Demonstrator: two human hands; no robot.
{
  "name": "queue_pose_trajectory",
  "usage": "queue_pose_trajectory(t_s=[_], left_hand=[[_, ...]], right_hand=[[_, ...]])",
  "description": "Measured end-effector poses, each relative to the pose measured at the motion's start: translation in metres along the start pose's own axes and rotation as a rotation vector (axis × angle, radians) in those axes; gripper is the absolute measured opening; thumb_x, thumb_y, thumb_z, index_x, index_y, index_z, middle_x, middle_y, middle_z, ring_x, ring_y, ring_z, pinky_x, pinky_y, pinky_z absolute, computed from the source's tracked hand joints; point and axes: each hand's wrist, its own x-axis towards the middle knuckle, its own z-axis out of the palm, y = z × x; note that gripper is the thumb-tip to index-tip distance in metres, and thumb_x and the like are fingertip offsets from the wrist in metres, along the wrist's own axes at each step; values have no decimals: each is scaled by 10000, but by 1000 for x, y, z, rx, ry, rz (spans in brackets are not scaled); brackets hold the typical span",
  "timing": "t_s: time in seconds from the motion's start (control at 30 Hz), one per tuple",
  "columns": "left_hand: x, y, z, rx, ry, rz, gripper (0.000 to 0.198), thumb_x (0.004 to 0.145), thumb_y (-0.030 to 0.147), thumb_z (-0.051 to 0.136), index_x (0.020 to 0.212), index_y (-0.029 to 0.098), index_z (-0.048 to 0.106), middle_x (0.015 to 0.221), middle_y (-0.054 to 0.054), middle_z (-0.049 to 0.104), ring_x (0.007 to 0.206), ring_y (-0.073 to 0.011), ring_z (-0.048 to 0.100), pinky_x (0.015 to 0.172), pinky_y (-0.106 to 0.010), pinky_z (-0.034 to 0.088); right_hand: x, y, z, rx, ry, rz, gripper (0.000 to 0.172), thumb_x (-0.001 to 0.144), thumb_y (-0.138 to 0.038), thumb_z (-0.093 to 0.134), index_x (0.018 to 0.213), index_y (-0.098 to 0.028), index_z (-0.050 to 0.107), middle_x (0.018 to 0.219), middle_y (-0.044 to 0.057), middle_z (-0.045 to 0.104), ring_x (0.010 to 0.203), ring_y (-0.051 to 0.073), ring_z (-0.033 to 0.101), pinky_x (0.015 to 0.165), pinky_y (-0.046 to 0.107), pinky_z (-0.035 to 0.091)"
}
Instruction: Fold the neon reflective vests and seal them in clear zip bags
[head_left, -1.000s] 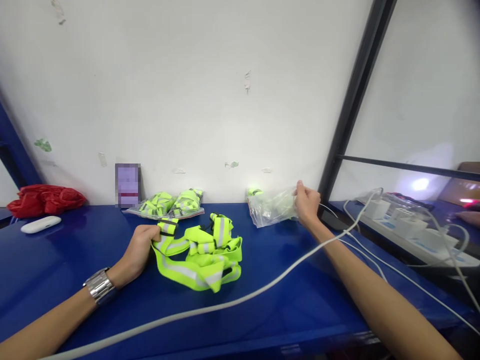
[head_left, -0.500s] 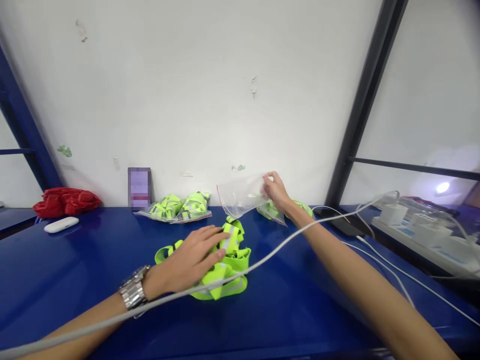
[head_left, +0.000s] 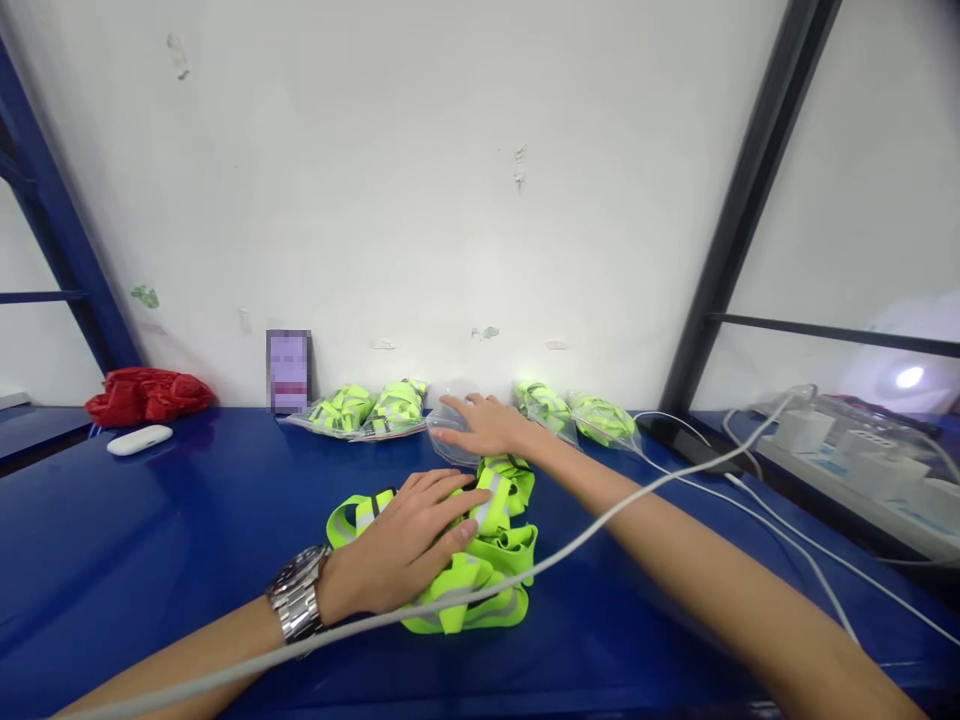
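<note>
My left hand (head_left: 416, 540), with a metal watch on its wrist, lies open on a loose bundle of neon yellow reflective straps (head_left: 480, 575). The straps are piled in loops on the blue table. Farther back, my right hand (head_left: 484, 425) is open, fingers spread over a clear plastic bag (head_left: 450, 443) lying near the wall. Part of that bag is hidden beneath the hand. Two clear bags filled with the same straps (head_left: 397, 408) lie to its left, and two more filled bags (head_left: 602, 418) lie to its right.
A phone (head_left: 289, 372) leans on the wall. At left lie a red plastic bundle (head_left: 150, 396) and a white case (head_left: 140, 440). On the right are a dark phone-like device (head_left: 679, 445) and a power strip with chargers (head_left: 862, 470). A white cable (head_left: 592, 545) crosses before my arms.
My right hand has moved left and down, laying the clear bag on the table and loosening its pinch. My left hand stays on the straps; the view has shifted slightly.
</note>
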Motion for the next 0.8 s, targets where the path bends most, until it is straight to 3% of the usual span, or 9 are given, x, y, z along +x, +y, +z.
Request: queue_pose_trajectory(t_s=[0.07, 0.13, 0.23, 0.37, 0.57, 0.7, 0.8], left_hand=[[0, 4, 1, 8, 9, 14, 402, 995, 366, 313, 1361, 274, 450, 1392, -48, 484, 1311, -248, 382, 1069, -458, 349], [1, 8, 1, 14, 2, 21, 393, 994, 366, 320, 1354, 282, 455, 1386, -39, 490, 1304, -247, 394, 1062, -452, 363], [2, 12, 1, 27, -11, 20, 393, 995, 353, 315, 1363, 294, 439, 1397, -33, 479, 1310, -253, 389, 1054, -462, 375], [3, 11, 3, 42, -8, 38, 399, 994, 323, 310, 1372, 277, 430, 1396, -46, 478, 1311, -262, 388, 1051, -473, 377], [3, 11, 4, 47, 45, 44, 385, 988, 334, 336, 1354, 271, 441, 1364, -52, 504, 1280, -250, 418, 1036, -439, 391], [4, 8, 2, 28, 61, -69, 497, 950, 472, 395, 1399, 261, 360, 1390, -75, 471, 1258, -271, 441, 1010, -461, 403], [6, 0, 1, -31, 13, -180, 660, 897, 581, 431, 1447, 255, 267, 1433, -107, 426, 1270, -317, 438, 994, -509, 402]], right_hand=[[-4, -1, 2, -101, -172, -47, 787, 777, -745, 444, 1439, -335, 335, 1383, 164, 471, 1177, 433, 490, 890, 565, 405], [0, 3, 5, -144, -275, -76, 736, 809, -640, 501, 1454, -338, 315, 1400, 163, 458, 1195, 437, 481, 901, 579, 397], [14, 10, 15, -126, -334, -128, 640, 836, -503, 526, 1431, -322, 376, 1363, 136, 512, 1191, 393, 508, 921, 536, 411], [31, 12, 29, -73, -380, -187, 606, 858, -518, 478, 1414, -288, 416, 1314, 117, 562, 1154, 343, 552, 918, 469, 437], [32, 8, 25, -8, -333, -225, 698, 771, -586, 591, 1367, -248, 459, 1278, 126, 577, 1112, 328, 566, 861, 421, 456], [16, 7, -3, 44, -235, -226, 689, 798, -590, 570, 1334, -181, 430, 1143, 135, 637, 970, 266, 613, 777, 347, 459], [-7, 7, -31, 72, -27, -216, 526, 863, -619, 458, 1149, -190, 562, 983, 101, 676, 878, 234, 614, 737, 324, 440]])
